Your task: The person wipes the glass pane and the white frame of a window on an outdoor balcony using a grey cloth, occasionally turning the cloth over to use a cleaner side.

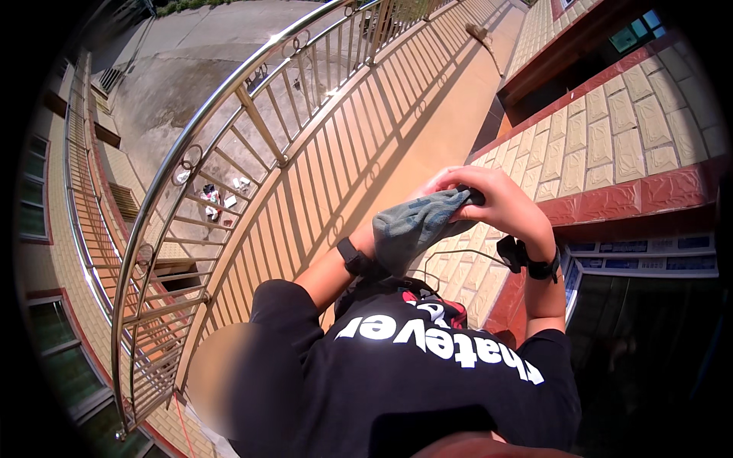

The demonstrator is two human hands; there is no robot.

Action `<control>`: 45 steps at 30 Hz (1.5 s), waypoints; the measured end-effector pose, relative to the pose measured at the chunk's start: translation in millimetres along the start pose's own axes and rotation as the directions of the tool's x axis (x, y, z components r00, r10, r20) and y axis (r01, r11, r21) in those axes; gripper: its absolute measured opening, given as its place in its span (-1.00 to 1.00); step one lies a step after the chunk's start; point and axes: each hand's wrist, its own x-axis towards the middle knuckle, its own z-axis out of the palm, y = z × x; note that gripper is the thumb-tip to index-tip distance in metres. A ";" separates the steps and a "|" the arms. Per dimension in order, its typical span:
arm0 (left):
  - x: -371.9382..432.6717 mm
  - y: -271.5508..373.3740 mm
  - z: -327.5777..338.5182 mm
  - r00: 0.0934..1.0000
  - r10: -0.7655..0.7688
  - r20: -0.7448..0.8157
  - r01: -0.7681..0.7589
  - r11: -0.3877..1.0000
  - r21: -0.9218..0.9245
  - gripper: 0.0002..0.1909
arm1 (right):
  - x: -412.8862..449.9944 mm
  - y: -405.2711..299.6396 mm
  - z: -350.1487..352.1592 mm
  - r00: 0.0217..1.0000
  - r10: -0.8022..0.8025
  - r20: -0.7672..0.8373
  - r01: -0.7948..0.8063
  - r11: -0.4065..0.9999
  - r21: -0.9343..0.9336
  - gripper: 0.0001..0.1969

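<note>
A grey-blue patterned cloth item [412, 226], bunched and hanging down, is held up in front of my chest. My right hand [487, 192] grips its dark upper end between thumb and fingers. Behind the cloth is my left hand [438, 183], mostly hidden, with only part of it showing beside the top edge; its fingers' hold cannot be made out. Black straps with small devices are on both wrists, and a thin dark cable [458, 251] runs from the right one.
A curved metal railing [243, 94] borders the balcony floor [343, 166] on the left. Beige tiled wall [618, 123] with red trim and a dark window [641, 332] stand on the right. A long object with a brown end [476, 33] lies farther along. Small items [212, 203] lie on the ground below.
</note>
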 end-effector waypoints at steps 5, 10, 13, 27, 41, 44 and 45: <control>-2.0 -6.4 -15.7 0.999 -0.033 -0.013 0.031 0.987 -0.159 -0.41 | -0.3 -4.0 16.5 0.987 0.146 -0.072 -0.135 0.980 0.145 -0.74; -31.6 -10.3 -59.7 0.972 -0.235 0.023 0.235 0.972 0.027 -0.53 | -12.3 6.0 39.0 0.976 0.182 -0.119 -0.169 0.979 0.113 -0.76; -57.4 -10.7 -84.2 0.945 -0.325 0.043 0.325 0.946 0.011 -0.33 | -17.9 10.0 47.0 0.933 0.340 -0.116 -0.315 0.930 0.191 -0.75; -67.3 2.7 -70.6 0.940 -0.168 -0.295 0.217 0.966 0.139 -0.67 | -53.8 77.5 62.2 0.907 0.419 0.034 -0.339 0.682 0.648 -0.68; 10.2 66.5 -10.0 0.945 -0.276 -0.173 0.273 0.961 -0.039 -0.68 | -89.6 100.3 43.8 0.887 0.310 -0.342 0.261 0.272 0.926 -0.34; 21.3 37.4 -5.5 0.914 -0.367 -0.172 0.291 0.889 -0.354 -0.66 | -100.1 146.7 82.2 0.786 0.474 -0.397 0.394 0.110 0.912 -0.31; 20.5 25.3 -9.1 0.884 -0.421 -0.202 0.307 0.850 -0.429 -0.67 | -100.7 161.8 102.2 0.766 0.530 -0.364 0.376 0.089 0.922 -0.30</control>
